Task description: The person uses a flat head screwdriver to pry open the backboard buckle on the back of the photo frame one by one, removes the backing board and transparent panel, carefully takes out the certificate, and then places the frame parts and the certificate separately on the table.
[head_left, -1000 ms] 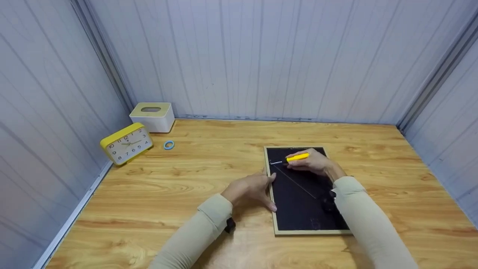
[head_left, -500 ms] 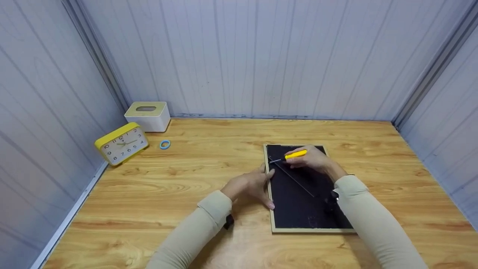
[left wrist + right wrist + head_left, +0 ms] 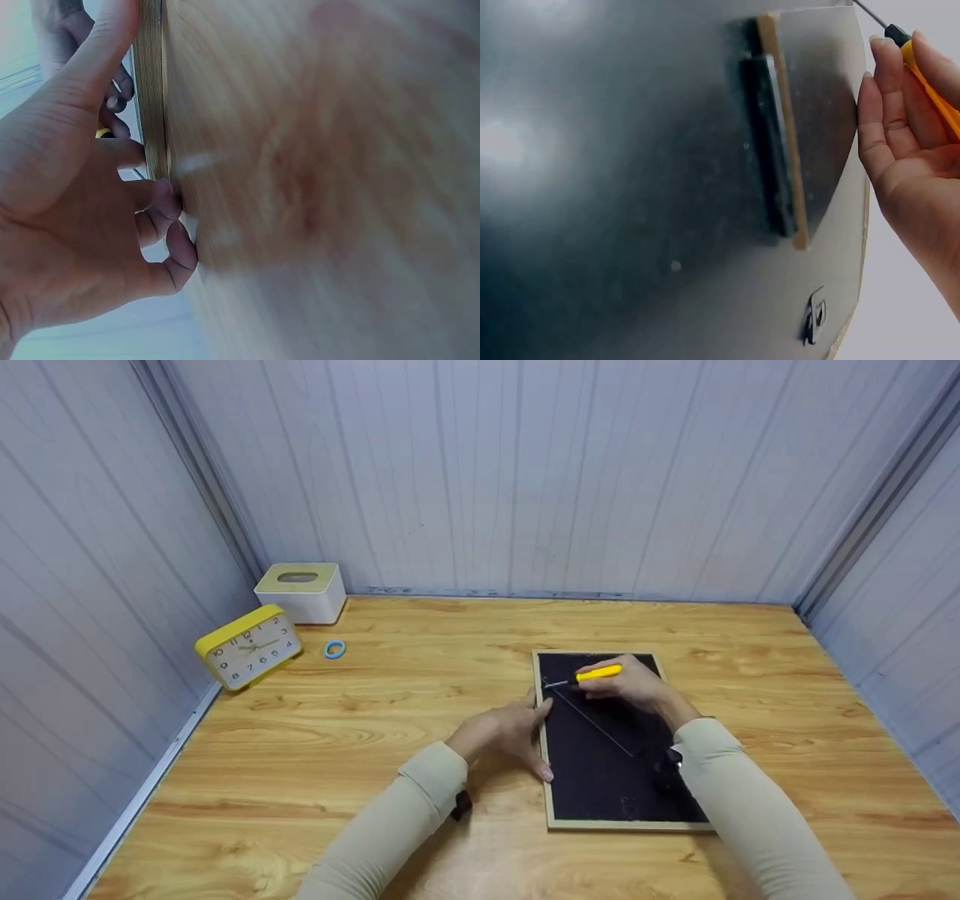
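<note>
A black panel with a light wooden frame (image 3: 630, 826) lies flat on the table in the head view. My right hand (image 3: 634, 684) pinches the yellow handle of a screwdriver (image 3: 598, 673), whose metal tip points left at the panel's upper left edge. Along the frame's left side rests my left hand (image 3: 508, 735), thumb and index finger spread onto its rim. In the left wrist view, other fingertips of that hand (image 3: 75, 195) bend beside the wooden edge (image 3: 151, 90). The right wrist view shows a small metal clip (image 3: 815, 319) and a dark strip with a tan edge (image 3: 787, 135) on the panel.
At the back left stands a white tissue box (image 3: 302, 604) with a wooden lid, beside a yellow alarm clock (image 3: 251, 651). A small blue ring (image 3: 334, 649) lies to their right. Pale panelled walls border the table (image 3: 360, 697) at the back and both sides.
The head view has shifted slightly. Both hands stay nearly where they were at the panel, and the screwdriver tip remains near its upper left edge with only a small tilt.
</note>
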{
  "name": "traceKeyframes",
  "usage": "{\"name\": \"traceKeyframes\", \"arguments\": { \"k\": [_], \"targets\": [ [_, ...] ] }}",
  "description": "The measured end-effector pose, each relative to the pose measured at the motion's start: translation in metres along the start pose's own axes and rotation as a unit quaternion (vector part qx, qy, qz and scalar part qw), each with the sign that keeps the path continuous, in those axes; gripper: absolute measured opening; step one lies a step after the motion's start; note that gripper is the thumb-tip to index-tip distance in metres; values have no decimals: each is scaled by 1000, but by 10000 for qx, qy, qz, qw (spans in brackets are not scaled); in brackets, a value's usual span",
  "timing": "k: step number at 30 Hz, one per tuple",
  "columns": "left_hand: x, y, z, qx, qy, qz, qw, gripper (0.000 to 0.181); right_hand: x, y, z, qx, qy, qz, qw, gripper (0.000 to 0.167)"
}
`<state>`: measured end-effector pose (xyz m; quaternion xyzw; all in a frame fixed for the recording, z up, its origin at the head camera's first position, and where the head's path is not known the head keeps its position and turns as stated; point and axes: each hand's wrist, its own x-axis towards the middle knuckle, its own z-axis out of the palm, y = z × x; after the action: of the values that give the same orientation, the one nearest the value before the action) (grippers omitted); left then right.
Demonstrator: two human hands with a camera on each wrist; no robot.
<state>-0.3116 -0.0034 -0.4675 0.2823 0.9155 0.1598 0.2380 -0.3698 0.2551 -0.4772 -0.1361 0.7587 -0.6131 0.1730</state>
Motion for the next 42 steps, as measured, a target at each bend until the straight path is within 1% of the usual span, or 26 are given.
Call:
{"name": "traceKeyframes", "arguments": {
  "k": [5,9,12,15,18,20,23,25,27,30,31,37,40,42],
  "targets": [
    [0,-1,1,-65,-13,-55,10000,136,3,1,2,-76,-16,62,10000,46],
    [0,0,1,102,-54,-53,9999,136,4,-4,1,-198,-81,170,9996,45],
    [0,3,-1,232,-98,-46,9997,136,6,-12,1,-340,-154,271,9989,44],
    [1,4,-3,363,-122,-56,9993,136,10,-27,4,-681,-273,313,9968,41],
    [2,5,-6,460,-128,-31,9989,137,15,-46,9,-1279,-476,122,9906,35],
    [2,6,-7,502,-109,18,9987,137,19,-58,14,-1729,-642,-104,9828,31],
    [4,6,-7,512,-83,69,9986,137,25,-73,23,-2502,-860,-428,9634,25],
    [5,6,-7,587,-57,84,9982,136,30,-82,30,-2892,-980,-485,9510,23],
    [5,5,-8,643,-58,61,9979,136,35,-91,37,-3278,-1015,-454,9382,19],
    [5,5,-8,686,-50,23,9976,136,41,-102,48,-3614,-1014,-327,9263,13],
    [5,5,-8,702,-56,23,9975,136,42,-105,52,-3768,-991,-299,9205,13],
    [3,4,-5,620,-78,145,9979,135,48,-115,71,-4511,-927,-59,8876,21],
    [2,5,-5,611,-103,117,9980,134,50,-118,75,-4649,-898,75,8808,24],
    [3,5,-6,636,-115,88,9979,134,50,-118,75,-4648,-879,118,8810,23]
  ]
}}
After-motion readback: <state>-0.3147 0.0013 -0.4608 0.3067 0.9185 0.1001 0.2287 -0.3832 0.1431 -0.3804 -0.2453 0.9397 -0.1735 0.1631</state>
